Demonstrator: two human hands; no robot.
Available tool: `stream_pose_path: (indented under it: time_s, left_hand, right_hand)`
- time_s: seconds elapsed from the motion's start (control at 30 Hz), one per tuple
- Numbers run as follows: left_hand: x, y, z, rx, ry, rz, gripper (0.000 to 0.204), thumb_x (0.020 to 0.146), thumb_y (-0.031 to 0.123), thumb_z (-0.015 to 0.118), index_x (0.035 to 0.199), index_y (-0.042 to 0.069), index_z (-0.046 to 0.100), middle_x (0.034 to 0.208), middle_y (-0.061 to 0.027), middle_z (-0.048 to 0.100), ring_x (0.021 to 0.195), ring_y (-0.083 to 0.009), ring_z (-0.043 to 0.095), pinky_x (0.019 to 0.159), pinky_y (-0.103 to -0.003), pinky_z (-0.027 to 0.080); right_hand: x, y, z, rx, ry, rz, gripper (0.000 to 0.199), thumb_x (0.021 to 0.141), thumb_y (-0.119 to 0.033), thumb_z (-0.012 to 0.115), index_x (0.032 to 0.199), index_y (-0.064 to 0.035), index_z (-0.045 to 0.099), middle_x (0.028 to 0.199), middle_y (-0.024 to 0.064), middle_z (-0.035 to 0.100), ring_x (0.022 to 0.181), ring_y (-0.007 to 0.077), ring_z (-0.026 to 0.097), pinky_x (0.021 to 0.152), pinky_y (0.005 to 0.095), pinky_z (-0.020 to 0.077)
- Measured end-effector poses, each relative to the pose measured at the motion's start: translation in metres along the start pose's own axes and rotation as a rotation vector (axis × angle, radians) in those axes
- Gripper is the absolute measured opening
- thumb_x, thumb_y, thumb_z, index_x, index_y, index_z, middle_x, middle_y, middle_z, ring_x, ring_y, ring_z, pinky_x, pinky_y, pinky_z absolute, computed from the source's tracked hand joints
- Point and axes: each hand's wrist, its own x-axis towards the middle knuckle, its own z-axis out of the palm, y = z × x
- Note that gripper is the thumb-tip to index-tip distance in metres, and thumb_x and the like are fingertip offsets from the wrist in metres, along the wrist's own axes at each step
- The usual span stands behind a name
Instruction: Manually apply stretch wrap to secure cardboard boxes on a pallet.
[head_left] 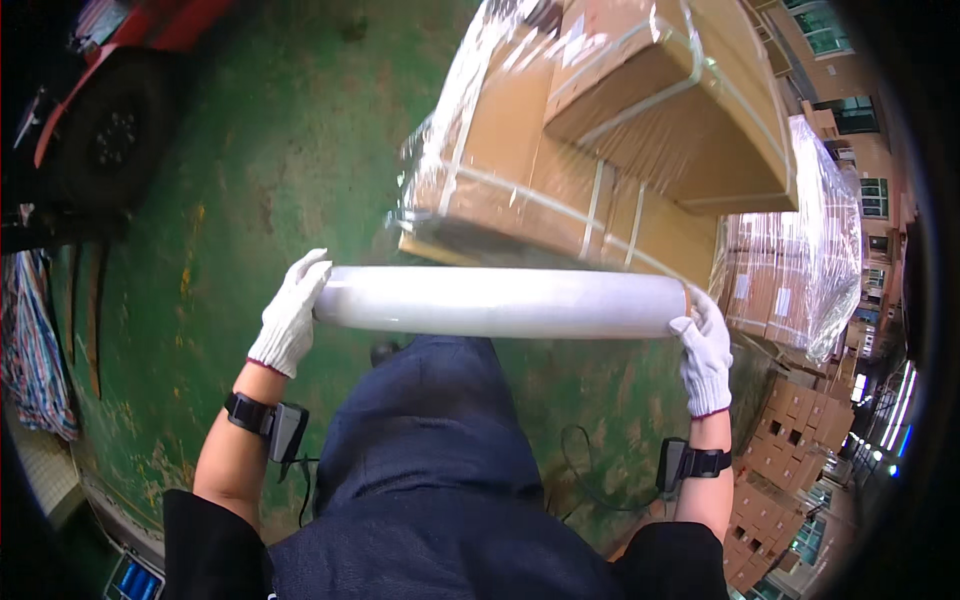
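A long roll of clear stretch film (505, 302) lies level across in front of my body, held up by its two ends. My left hand (292, 312), in a white knit glove, is closed around the left end. At the other end my right hand (706, 345), gloved the same way, grips the roll by its brown core edge. Just beyond the roll stands a stack of strapped cardboard boxes (520, 205), with shiny film wrapped over parts of it.
A second film-wrapped box stack (790, 245) stands at the right, with more cartons (775, 480) behind. On the far left is a red vehicle with a black wheel (115, 135) and fork tines (93, 320). Striped sheeting (38, 340) lies at the left edge of the green floor (250, 200).
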Motion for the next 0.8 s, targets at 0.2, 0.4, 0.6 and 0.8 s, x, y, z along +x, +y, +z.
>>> stream_pose_path:
  time_s: [0.2,0.4,0.6,0.8]
  left_hand:
    - [0.032,0.061,0.002,-0.079,0.118,0.056,0.044,0.099,0.031,0.062,0.138,0.011,0.057,0.137,-0.0032,0.056,0.127,-0.0172,0.049,0.108,-0.034,0.038]
    - [0.067,0.126,0.019,-0.181,0.342,-0.119,0.040,0.099,0.031,0.063,0.132,0.009,0.061,0.133,-0.0044,0.059,0.123,-0.0177,0.053,0.106,-0.034,0.041]
    - [0.139,0.182,0.008,-0.363,0.388,0.124,0.036,0.099,0.034,0.060,0.124,0.009,0.064,0.116,-0.0040,0.067,0.106,-0.0176,0.061,0.092,-0.036,0.051]
    - [0.283,0.290,0.019,-0.447,0.162,0.257,0.038,0.101,0.039,0.059,0.124,0.011,0.064,0.112,-0.0040,0.065,0.102,-0.0175,0.058,0.090,-0.037,0.049]
  right_hand:
    - [0.032,-0.050,0.016,0.082,0.002,-0.031,0.071,0.078,0.002,0.068,0.144,0.0057,0.043,0.139,0.0181,0.055,0.120,0.0243,0.059,0.097,0.0319,0.0518]
    - [0.059,-0.144,0.031,0.039,-0.031,-0.052,0.061,0.075,0.003,0.076,0.133,0.0050,0.056,0.134,0.0164,0.061,0.125,0.0243,0.057,0.106,0.0348,0.0470]
    - [0.098,-0.240,0.049,0.117,-0.150,-0.168,0.057,0.080,-0.008,0.083,0.130,0.0052,0.059,0.128,0.0184,0.065,0.118,0.0246,0.061,0.105,0.0379,0.0478]
    - [0.184,-0.340,0.093,0.024,0.003,-0.397,0.056,0.086,-0.019,0.072,0.135,0.0026,0.057,0.133,0.0182,0.060,0.124,0.0274,0.057,0.108,0.0443,0.0437]
